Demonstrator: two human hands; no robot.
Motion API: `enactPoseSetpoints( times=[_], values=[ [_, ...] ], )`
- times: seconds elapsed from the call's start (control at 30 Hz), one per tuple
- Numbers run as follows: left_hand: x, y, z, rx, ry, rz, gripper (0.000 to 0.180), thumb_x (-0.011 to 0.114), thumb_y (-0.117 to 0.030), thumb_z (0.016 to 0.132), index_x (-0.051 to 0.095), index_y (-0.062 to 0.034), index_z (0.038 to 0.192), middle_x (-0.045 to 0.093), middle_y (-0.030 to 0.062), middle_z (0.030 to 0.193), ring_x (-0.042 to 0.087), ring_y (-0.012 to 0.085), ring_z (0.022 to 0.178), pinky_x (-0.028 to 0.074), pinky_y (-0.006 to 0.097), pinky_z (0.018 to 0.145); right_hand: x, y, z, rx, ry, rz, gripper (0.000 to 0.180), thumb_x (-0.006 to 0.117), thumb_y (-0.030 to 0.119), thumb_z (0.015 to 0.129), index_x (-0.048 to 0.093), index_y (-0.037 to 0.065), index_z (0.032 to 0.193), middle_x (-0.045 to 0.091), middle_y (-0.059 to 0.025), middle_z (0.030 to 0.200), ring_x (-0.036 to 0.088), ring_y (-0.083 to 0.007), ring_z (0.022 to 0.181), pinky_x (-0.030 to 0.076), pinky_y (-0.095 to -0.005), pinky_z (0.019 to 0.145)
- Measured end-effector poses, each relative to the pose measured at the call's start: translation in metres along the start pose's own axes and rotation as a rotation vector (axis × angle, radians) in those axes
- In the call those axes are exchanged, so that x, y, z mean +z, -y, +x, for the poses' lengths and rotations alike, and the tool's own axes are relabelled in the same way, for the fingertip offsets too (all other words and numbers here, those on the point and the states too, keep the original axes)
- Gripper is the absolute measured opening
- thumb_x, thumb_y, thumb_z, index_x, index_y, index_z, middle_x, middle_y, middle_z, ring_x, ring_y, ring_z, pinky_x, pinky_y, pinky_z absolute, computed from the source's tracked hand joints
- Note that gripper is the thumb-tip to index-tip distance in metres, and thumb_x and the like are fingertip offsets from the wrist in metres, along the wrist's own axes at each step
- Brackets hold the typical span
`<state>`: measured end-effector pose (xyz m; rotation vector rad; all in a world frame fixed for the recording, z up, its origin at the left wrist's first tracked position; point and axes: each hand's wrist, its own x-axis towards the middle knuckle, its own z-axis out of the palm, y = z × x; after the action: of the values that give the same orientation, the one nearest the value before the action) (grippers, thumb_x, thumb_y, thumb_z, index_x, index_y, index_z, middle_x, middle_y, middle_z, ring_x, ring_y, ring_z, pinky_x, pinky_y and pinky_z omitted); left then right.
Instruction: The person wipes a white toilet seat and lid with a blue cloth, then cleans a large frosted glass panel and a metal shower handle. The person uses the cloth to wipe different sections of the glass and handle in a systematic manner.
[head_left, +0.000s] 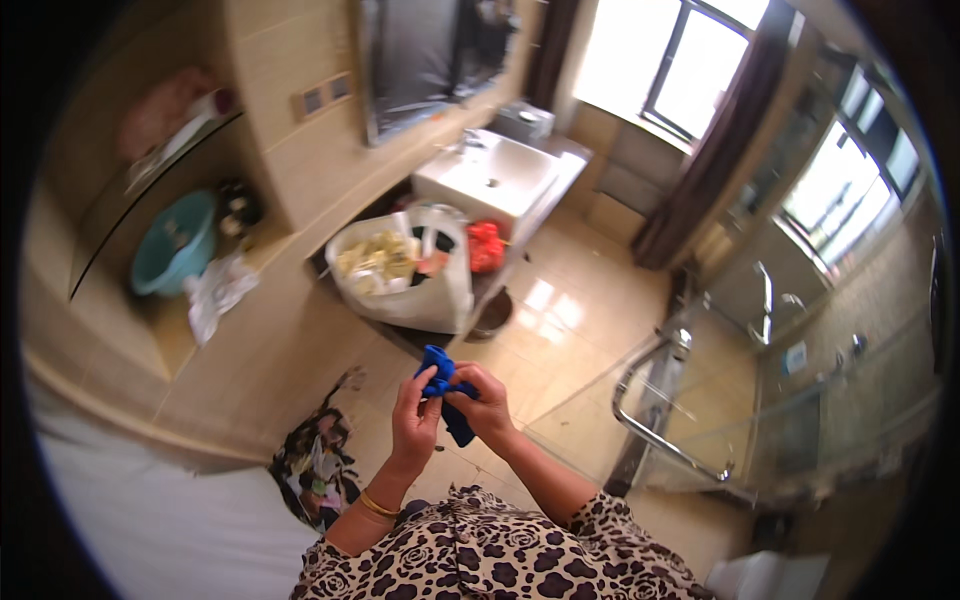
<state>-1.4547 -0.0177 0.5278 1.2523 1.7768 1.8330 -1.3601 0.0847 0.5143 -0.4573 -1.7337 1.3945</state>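
Note:
In front of my body I hold a piece of blue cloth, bunched up, with one end hanging below my fingers. My left hand is closed on its left side, the fingertips pinching the gathered part. On the other side my right hand grips the same cloth, close against the left. What kind of cloth article it is, I cannot make out. Beyond my hands, a large white bag with yellowish items inside stands on the dark counter. A red plastic bag sits beside it.
A white sink lies at the far end of the counter, with a brown basin below. Left, a niche holds a teal basin. A black rubbish bag stands at lower left. On the right is a glass door with a metal handle.

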Motion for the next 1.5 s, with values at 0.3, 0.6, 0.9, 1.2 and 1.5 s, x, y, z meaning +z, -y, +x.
enactPoseSetpoints(
  times=[0.3, 0.6, 0.9, 1.2, 1.5],
  values=[
    [0.136, 0.011, 0.076, 0.523, 0.146, 0.285, 0.032, 0.060, 0.010, 0.076, 0.070, -0.0029, 0.103, 0.065, 0.0172, 0.105, 0.063, 0.0345, 0.088, 0.053, 0.039, 0.077, -0.166, -0.009, 0.031, 0.052, -0.023, -1.473, 0.045, 0.067, 0.035, 0.083, 0.060, 0.005, 0.116, 0.065, -0.0147, 0.101, 0.056, -0.0340, 0.110, 0.032, -0.0567, 0.101],
    [0.240, 0.031, 0.131, 0.681, 0.466, 0.120, 0.031, 0.062, 0.007, 0.073, 0.072, -0.0050, 0.100, 0.067, 0.0154, 0.107, 0.064, 0.0329, 0.085, 0.054, 0.038, 0.073, -0.218, -0.094, 0.027, 0.898, 0.471, -1.771, 0.023, 0.058, 0.022, 0.085, 0.076, 0.011, 0.094, 0.073, -0.0085, 0.094, 0.068, -0.0316, 0.083, 0.042, -0.0611, 0.073],
    [0.327, 0.039, 0.175, 0.548, 0.782, -0.219, 0.029, 0.064, 0.004, 0.074, 0.071, -0.0044, 0.101, 0.067, 0.0170, 0.106, 0.064, 0.0341, 0.089, 0.053, 0.039, 0.078, -0.168, -0.051, 0.017, 1.125, 0.510, -1.730, 0.023, 0.057, 0.019, 0.084, 0.076, 0.009, 0.092, 0.072, -0.0154, 0.091, 0.068, -0.0385, 0.079, 0.041, -0.0708, 0.059],
    [0.396, 0.017, 0.155, 0.437, 1.125, -0.526, 0.014, 0.074, -0.012, 0.079, 0.071, -0.0065, 0.091, 0.068, 0.0126, 0.091, 0.064, 0.0309, 0.079, 0.051, 0.037, 0.069, -0.165, -0.115, -0.043, 1.952, 0.194, -1.026, 0.030, 0.066, 0.021, 0.076, 0.075, 0.002, 0.097, 0.071, -0.0217, 0.098, 0.069, -0.0400, 0.087, 0.051, -0.0670, 0.061],
    [0.449, 0.010, 0.106, 0.507, 1.375, -0.594, 0.019, 0.066, 0.001, 0.076, 0.070, -0.0083, 0.091, 0.066, 0.0097, 0.086, 0.063, 0.0295, 0.079, 0.051, 0.038, 0.068, -0.140, -0.043, -0.073, 2.039, -0.530, -0.736, 0.042, 0.064, 0.028, 0.080, 0.064, -0.001, 0.110, 0.070, -0.0211, 0.094, 0.068, -0.0416, 0.086, 0.050, -0.0674, 0.061]
  ],
)
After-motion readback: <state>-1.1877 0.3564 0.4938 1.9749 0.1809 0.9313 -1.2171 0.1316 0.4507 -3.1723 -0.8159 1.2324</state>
